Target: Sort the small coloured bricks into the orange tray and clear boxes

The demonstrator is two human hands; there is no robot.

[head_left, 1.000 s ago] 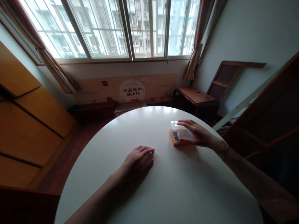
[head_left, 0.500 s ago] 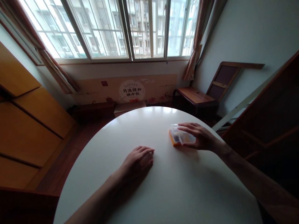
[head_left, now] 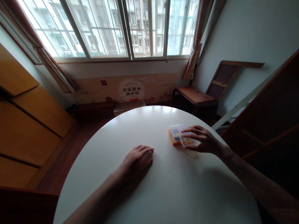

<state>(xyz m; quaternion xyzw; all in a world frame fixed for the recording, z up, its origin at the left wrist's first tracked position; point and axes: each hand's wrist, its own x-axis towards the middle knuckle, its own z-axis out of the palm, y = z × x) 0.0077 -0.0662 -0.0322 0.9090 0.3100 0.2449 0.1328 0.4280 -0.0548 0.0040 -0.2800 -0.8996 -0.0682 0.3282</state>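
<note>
A small orange box (head_left: 174, 137) with a clear plastic lid (head_left: 188, 142) lies on the right side of a round white table (head_left: 163, 189). My right hand (head_left: 206, 141) reaches over it from the right. Its fingers lie on top of the lid and the thumb is at the near edge, gripping it. The lid sits shifted to the right off the orange base. My left hand (head_left: 137, 160) rests palm down on the table's middle with its fingers flat and nothing in it, well apart from the box.
Beyond the table's far edge are a printed cardboard panel (head_left: 130, 88) under the window and a low wooden table (head_left: 195, 95). A wooden frame (head_left: 224, 77) leans on the right wall. Yellow-brown cabinets (head_left: 28, 124) stand on the left, dark wooden furniture (head_left: 275, 118) on the right.
My right hand has drawn back to the right with the clear lid, which has slid partly off the orange base. The left hand has stayed put.
</note>
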